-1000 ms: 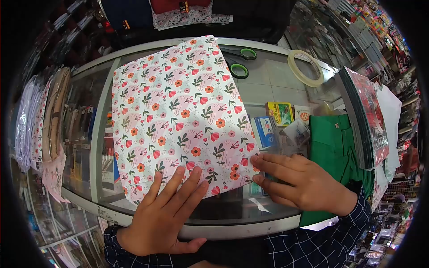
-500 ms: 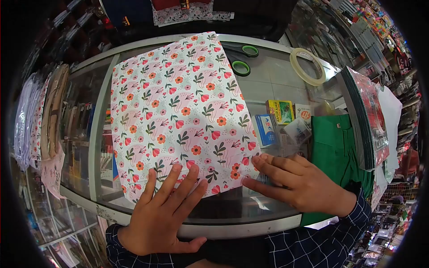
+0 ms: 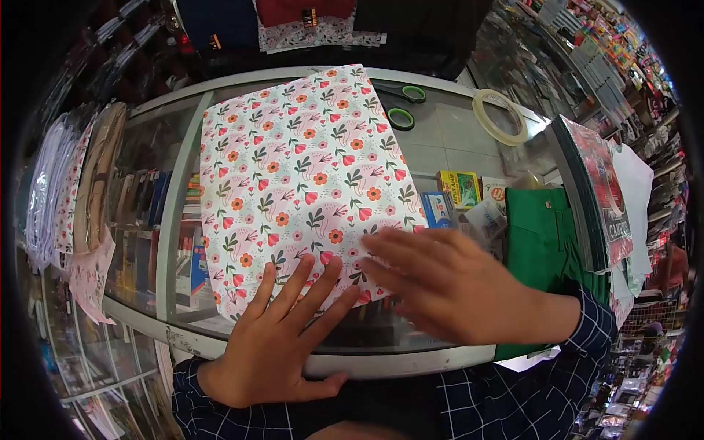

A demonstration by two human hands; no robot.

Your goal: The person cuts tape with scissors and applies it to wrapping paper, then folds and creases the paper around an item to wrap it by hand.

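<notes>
A sheet of white paper printed with red and orange flowers lies on the glass counter. My left hand rests flat with spread fingers on the sheet's near edge, its thumb apart over the counter's front edge. Over the sheet's near right corner is my right hand, slightly blurred, fingers extended and holding nothing visible. That corner is hidden beneath it. Black scissors with green-ringed handles lie partly under the sheet's far right edge.
A tape roll lies at the back right. Small boxes show nearer, beside green folded cloth. A stack of packaged items stands at the right edge. Wrapped clothes are on the left.
My right hand has moved left from the sheet's right edge to over its near right part, and its fingers have straightened. My left hand stays on the sheet. The whole view has shifted slightly.
</notes>
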